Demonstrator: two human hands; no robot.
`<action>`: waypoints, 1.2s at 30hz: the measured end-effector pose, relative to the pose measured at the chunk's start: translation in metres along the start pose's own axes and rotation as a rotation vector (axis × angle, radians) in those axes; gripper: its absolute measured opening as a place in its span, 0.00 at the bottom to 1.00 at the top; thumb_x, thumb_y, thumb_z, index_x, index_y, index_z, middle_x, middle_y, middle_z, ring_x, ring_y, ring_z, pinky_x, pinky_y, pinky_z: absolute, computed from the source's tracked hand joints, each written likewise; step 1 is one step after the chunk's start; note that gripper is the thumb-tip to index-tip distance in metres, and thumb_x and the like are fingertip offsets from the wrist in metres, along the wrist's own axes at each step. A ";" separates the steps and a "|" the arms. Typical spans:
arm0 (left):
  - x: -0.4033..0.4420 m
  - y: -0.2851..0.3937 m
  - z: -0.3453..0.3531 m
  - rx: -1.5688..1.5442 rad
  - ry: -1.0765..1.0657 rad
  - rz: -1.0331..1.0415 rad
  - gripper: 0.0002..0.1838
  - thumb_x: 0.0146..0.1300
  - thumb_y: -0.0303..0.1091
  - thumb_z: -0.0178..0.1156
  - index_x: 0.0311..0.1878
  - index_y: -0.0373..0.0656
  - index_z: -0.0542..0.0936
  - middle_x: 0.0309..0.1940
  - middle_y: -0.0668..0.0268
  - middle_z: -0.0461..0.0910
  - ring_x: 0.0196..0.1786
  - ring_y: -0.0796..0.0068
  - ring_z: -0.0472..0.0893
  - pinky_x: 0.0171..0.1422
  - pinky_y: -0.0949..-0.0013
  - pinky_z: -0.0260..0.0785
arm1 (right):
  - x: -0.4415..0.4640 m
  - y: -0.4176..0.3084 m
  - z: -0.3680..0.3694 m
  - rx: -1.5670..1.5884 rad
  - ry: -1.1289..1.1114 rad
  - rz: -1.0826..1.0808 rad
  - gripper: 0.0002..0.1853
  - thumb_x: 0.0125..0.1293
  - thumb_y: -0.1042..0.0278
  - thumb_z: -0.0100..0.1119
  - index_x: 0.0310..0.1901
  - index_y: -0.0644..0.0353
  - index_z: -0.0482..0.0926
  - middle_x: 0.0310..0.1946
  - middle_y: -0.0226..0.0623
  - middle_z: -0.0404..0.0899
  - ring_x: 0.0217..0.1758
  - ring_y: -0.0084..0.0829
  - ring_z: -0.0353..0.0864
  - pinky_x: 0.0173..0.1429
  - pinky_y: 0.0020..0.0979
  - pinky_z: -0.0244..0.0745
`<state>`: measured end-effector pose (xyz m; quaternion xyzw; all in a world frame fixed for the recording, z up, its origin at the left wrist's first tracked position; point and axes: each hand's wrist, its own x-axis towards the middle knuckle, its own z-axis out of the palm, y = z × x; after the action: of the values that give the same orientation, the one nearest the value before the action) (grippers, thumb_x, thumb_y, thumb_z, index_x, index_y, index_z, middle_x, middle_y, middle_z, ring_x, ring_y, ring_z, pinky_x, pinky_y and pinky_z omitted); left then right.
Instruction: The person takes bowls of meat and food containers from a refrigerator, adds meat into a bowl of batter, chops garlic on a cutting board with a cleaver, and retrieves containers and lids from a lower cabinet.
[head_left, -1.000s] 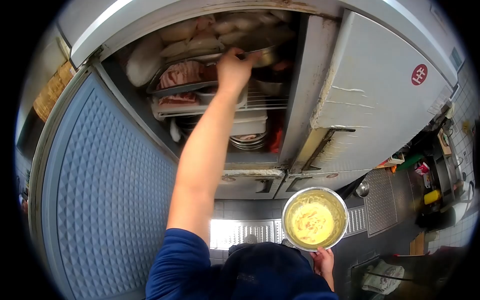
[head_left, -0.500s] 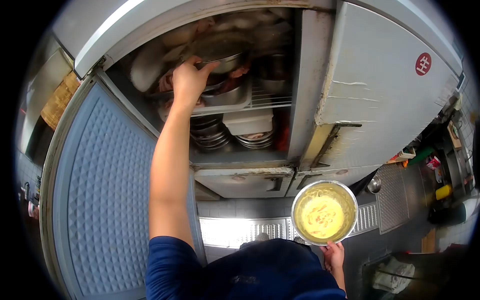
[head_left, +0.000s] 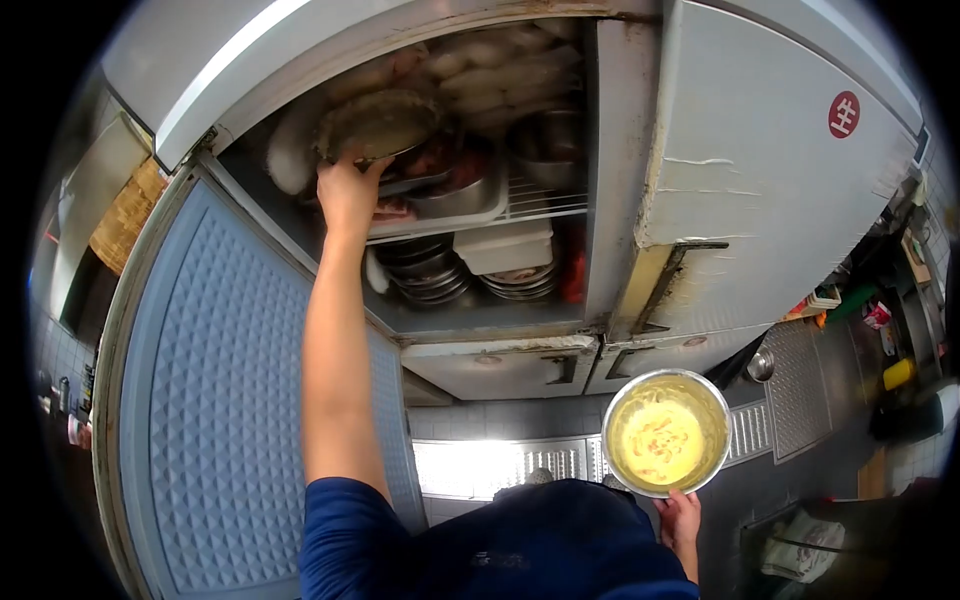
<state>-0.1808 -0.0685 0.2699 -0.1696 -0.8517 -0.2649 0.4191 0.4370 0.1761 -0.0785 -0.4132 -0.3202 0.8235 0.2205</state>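
My left hand (head_left: 348, 195) reaches into the open refrigerator, fingers closed on the near rim of a round metal bowl (head_left: 385, 122). The bowl is tilted, and its inside looks coated or filled with something pale. Beside and below it, metal containers with reddish meat (head_left: 465, 180) rest on a white tray (head_left: 480, 218). Low on the right, my right hand (head_left: 680, 515) grips the edge of a steel mixing bowl (head_left: 612, 440). In that bowl lies a yellow, batter-like mixture (head_left: 662, 440) with pale orange pieces.
The blue-lined refrigerator door (head_left: 220, 400) stands open at left. Stacked metal plates (head_left: 430, 275) and a white plastic container (head_left: 505, 248) sit on the lower level. Another metal bowl (head_left: 550, 150) is at the shelf's right. A closed white door (head_left: 770, 170) adjoins on the right.
My left hand has shifted the metal bowl leftward inside the refrigerator, uncovering more of the meat containers. The mixing bowl in my right hand appears slightly lower and further right in view.
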 end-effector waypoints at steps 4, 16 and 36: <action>0.000 -0.015 -0.004 0.022 -0.010 -0.011 0.25 0.53 0.47 0.79 0.46 0.37 0.88 0.44 0.39 0.83 0.46 0.41 0.84 0.53 0.52 0.78 | -0.003 -0.005 0.010 0.000 -0.031 -0.028 0.23 0.70 0.77 0.56 0.66 0.67 0.70 0.62 0.47 0.78 0.63 0.42 0.81 0.63 0.47 0.79; -0.008 -0.028 -0.012 0.079 0.072 0.121 0.25 0.52 0.49 0.79 0.42 0.36 0.89 0.34 0.41 0.85 0.38 0.42 0.85 0.48 0.53 0.79 | -0.014 -0.010 0.051 -0.026 -0.162 0.001 0.17 0.73 0.77 0.56 0.61 0.70 0.74 0.58 0.48 0.81 0.59 0.42 0.83 0.62 0.46 0.81; 0.022 -0.036 -0.001 0.101 0.029 0.094 0.26 0.55 0.54 0.76 0.45 0.39 0.87 0.37 0.44 0.86 0.47 0.48 0.86 0.53 0.54 0.78 | -0.015 -0.005 0.099 0.024 -0.251 0.096 0.18 0.71 0.80 0.57 0.60 0.73 0.72 0.57 0.53 0.81 0.59 0.46 0.84 0.64 0.50 0.81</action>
<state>-0.2116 -0.0965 0.2768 -0.1842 -0.8490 -0.2042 0.4512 0.3647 0.1360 -0.0223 -0.3192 -0.3151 0.8821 0.1438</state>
